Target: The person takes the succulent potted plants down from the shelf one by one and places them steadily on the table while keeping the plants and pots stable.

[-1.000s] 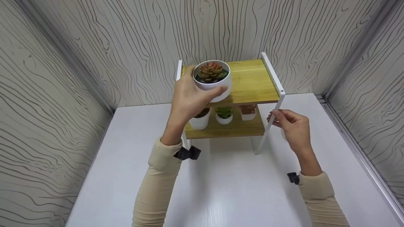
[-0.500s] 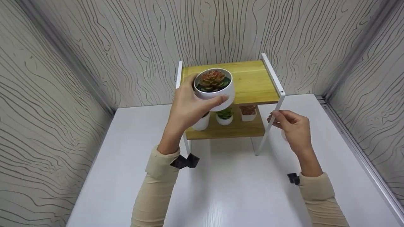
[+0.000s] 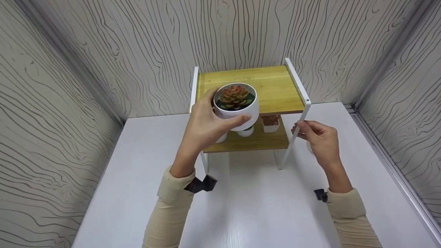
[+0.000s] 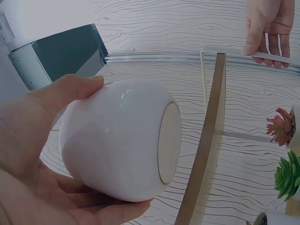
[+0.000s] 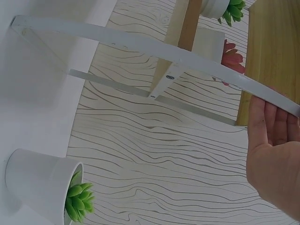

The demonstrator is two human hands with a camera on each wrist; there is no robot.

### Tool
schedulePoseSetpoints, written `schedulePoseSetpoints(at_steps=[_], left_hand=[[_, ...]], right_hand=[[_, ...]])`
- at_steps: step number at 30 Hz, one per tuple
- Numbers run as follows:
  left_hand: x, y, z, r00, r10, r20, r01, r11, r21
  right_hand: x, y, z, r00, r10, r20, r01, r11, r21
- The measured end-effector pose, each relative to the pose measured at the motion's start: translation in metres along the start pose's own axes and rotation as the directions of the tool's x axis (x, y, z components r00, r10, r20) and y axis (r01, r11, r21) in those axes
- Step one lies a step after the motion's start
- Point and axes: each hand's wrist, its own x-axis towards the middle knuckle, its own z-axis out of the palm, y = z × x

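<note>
My left hand (image 3: 204,125) holds a white round pot with a reddish-green succulent (image 3: 235,97), thumb on the near side and fingers around the far side. The pot is in the air in front of the top board (image 3: 275,91) of a two-tier shelf. Its smooth side and round base (image 4: 169,143) show in the left wrist view, apart from the board's edge (image 4: 206,131). With thumb and fingers, my right hand (image 3: 322,141) pinches the shelf's white front right leg (image 3: 288,153). In the right wrist view, the fingers lie behind that white bar (image 5: 140,44).
On the lower board (image 3: 248,144) stand small potted plants, including a red one (image 3: 271,123); the held pot partly covers others. A white pot with a green succulent (image 5: 42,185) stands on the table, right of the shelf. A patterned wall (image 3: 241,34) rises behind.
My left hand has drawn the potted succulent down and toward me, slightly right, from over the top board to in front of it. My right hand stays on the leg.
</note>
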Motion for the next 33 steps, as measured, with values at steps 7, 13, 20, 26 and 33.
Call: schedulePoseSetpoints(at_steps=[7,13,20,26,33], left_hand=[[-0.009,-0.005,-0.001,1.0,-0.018,0.012,0.018,1.0,-0.011],[-0.015,-0.009,0.001,0.999,-0.014,0.029,0.015,0.999,-0.031],[-0.021,-0.015,0.001,0.999,-0.002,0.04,0.003,0.999,-0.034],[-0.026,-0.021,0.001,0.997,0.001,0.074,0.002,0.999,-0.039],[-0.033,-0.027,0.001,0.994,0.003,0.106,0.001,0.999,-0.035]], right_hand=[[0.0,0.001,0.0,1.0,0.002,0.016,-0.003,1.0,0.018],[0.0,-0.003,0.0,1.0,-0.005,0.018,0.004,0.999,0.052],[0.001,-0.004,-0.002,1.0,-0.016,0.022,0.016,0.999,0.042],[0.0,-0.004,-0.001,1.0,-0.002,0.025,0.002,1.0,0.027],[0.0,-0.004,-0.001,1.0,0.001,0.017,-0.001,1.0,0.018]])
